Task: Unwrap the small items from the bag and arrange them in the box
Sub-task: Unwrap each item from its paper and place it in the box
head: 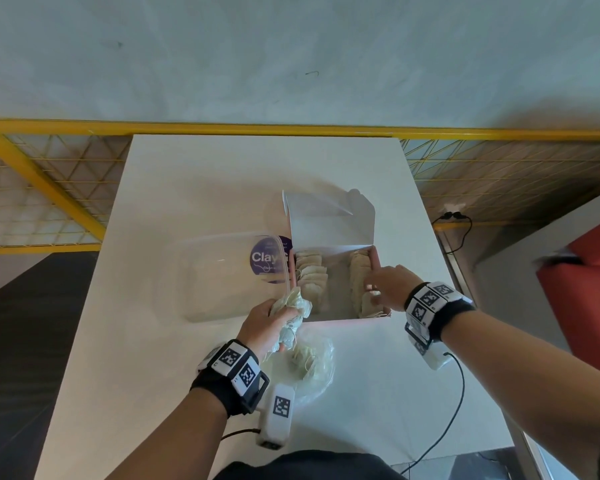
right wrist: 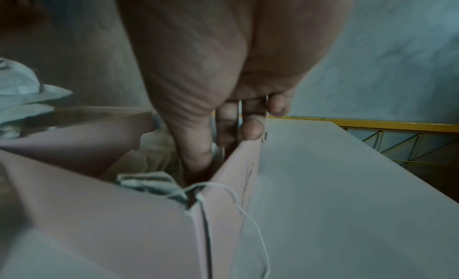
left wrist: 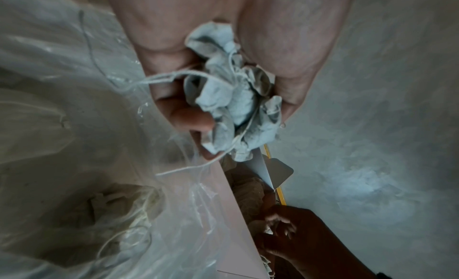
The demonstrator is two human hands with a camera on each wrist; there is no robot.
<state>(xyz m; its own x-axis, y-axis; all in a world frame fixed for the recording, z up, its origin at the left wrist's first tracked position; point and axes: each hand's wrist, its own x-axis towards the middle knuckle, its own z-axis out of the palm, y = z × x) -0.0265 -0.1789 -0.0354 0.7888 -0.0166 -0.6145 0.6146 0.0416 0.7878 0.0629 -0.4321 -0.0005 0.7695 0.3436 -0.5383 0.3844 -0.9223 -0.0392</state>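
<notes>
A pink cardboard box [head: 340, 318] stands open on the white table, with pale tea bags [head: 310, 271] stacked in a left row and a right row. My left hand [head: 278, 318] grips a crumpled bunch of tea bags [left wrist: 236, 106] with loose strings, just off the box's near left corner. My right hand [right wrist: 223, 141] reaches into the right row: the thumb goes down between the bags and the right wall [right wrist: 238, 165], and straight fingers lie along that wall's rim. A clear plastic bag [head: 312, 365] holding more tea bags lies in front of the box.
A clear plastic tub [head: 222, 275] with a purple label sits left of the box. The box's white lid [head: 329, 220] stands up behind it. A black cable [head: 454, 403] trails over the table's right front. A yellow railing [head: 291, 128] runs behind the table.
</notes>
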